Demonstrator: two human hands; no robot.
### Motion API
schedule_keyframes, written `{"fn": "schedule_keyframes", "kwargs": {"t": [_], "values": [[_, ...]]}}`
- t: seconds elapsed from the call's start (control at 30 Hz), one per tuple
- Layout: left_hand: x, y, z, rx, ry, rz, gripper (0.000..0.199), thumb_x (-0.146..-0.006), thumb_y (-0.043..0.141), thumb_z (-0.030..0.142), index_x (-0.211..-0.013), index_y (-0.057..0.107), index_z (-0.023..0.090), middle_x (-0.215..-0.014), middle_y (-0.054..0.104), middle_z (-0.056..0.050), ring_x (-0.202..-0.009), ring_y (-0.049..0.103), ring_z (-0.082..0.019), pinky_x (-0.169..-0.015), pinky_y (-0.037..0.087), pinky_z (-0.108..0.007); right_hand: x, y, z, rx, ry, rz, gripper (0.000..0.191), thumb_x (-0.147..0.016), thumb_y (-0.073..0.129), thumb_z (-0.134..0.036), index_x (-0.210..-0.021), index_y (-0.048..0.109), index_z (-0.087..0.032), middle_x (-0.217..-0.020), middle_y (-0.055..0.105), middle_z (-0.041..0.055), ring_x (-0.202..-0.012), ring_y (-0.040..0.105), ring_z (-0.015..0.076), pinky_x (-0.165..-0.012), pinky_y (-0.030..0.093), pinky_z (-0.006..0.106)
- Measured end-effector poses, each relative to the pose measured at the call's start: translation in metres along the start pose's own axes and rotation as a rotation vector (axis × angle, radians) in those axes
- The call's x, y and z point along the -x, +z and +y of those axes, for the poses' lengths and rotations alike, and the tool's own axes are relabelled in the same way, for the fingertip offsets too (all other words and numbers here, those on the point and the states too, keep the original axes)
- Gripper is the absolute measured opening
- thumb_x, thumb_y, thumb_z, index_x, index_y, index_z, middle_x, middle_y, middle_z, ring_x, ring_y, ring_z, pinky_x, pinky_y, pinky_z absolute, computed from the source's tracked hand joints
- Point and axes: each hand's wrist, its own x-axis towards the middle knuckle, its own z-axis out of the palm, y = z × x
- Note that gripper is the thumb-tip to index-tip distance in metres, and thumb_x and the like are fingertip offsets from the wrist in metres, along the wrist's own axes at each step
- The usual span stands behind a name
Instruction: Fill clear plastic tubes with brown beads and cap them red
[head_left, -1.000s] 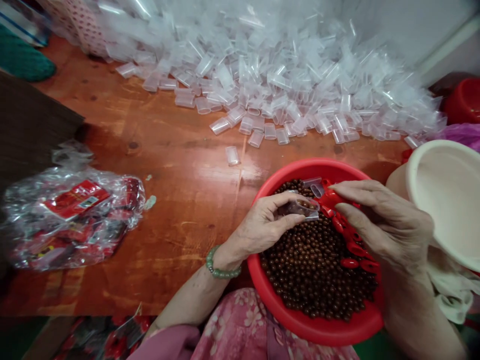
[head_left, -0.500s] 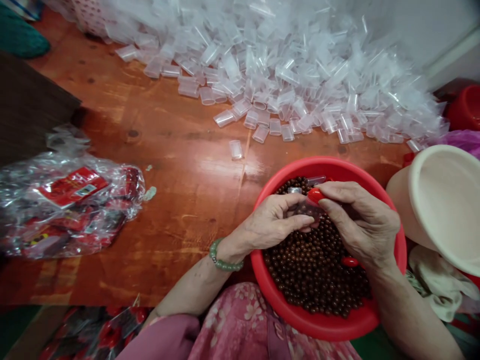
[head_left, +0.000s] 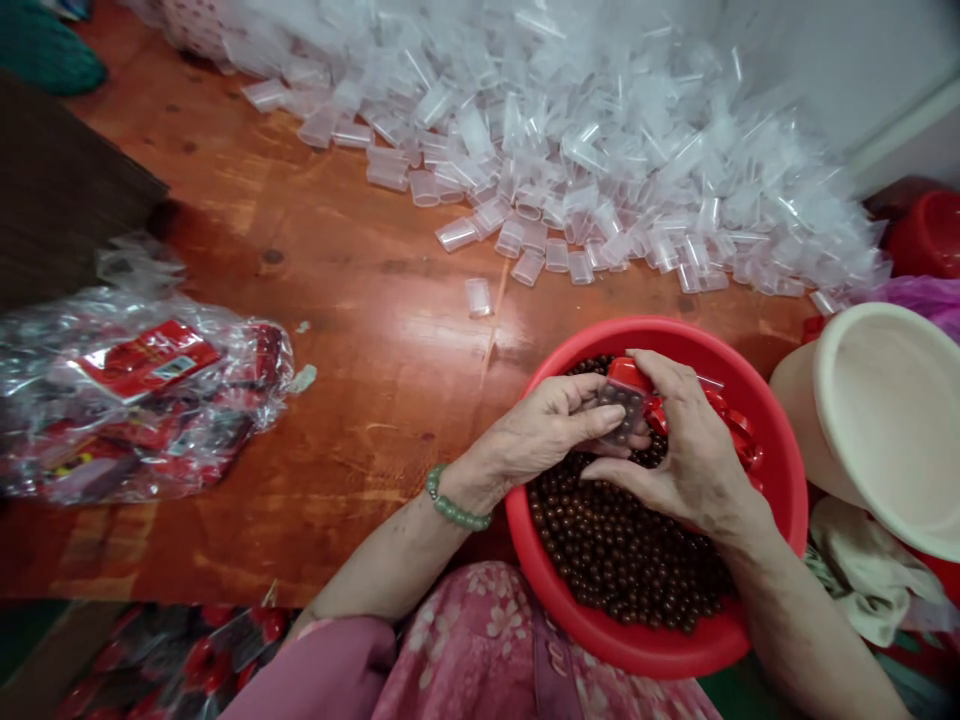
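My left hand, with a green bead bracelet at the wrist, holds a small clear container filled with dark brown balls. A red cap sits on its upper end. My right hand is spread around the right side, its fingers by the cap and its thumb below, apart from the fingers. Beneath both hands is a red basin holding many shiny brown balls. Several red caps lie in the basin's right part, partly behind my right hand.
Clear empty containers are heaped along the back of the wooden table; one lies apart. A plastic bag of red packages is at left. A cream bucket stands right of the basin. More red-capped packs sit at bottom left.
The red cap now sits on the filled container, which is more upright. My right hand has opened from its pinch on the cap and uncovered more red caps in the basin.
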Motion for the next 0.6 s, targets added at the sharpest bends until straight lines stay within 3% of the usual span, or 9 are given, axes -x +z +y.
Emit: {"fn": "schedule_keyframes", "kwargs": {"t": [0.17,0.4,0.6], "values": [[-0.003,-0.0012,-0.0022,0.057,0.016,-0.034,0.034,-0.083,0.076,0.041,-0.101,0.074,0.012,-0.096,0.078,-0.011,-0.091,0.074,-0.022,-0.092,0.055,-0.035,-0.0029,0.0085,-0.005,0.154,-0.047,0.13,0.074,-0.082,0.075,-0.043,-0.144,0.043,-0.018,-0.122,0.066,0.0187,-0.11,0.066,0.035,-0.093,0.055,0.053],[-0.0008,0.0014,0.0028,0.087,-0.003,-0.032,0.033,-0.084,0.074,0.043,-0.094,0.076,0.012,-0.091,0.079,-0.012,-0.096,0.074,-0.026,-0.091,0.056,-0.037,-0.0064,0.0064,-0.0028,0.184,-0.132,0.198,0.07,-0.078,0.078,-0.044,-0.136,0.048,-0.016,-0.113,0.069,0.0178,-0.101,0.068,0.033,-0.084,0.055,0.048],[-0.0009,-0.0009,0.0008,0.073,-0.003,-0.05,0.034,-0.084,0.074,0.043,-0.095,0.076,0.012,-0.092,0.079,-0.012,-0.091,0.075,-0.025,-0.088,0.057,-0.036,-0.0057,0.0068,-0.0055,0.199,-0.136,0.225,0.069,-0.077,0.077,-0.045,-0.135,0.049,-0.018,-0.109,0.07,0.0147,-0.099,0.068,0.032,-0.092,0.051,0.049]]}}
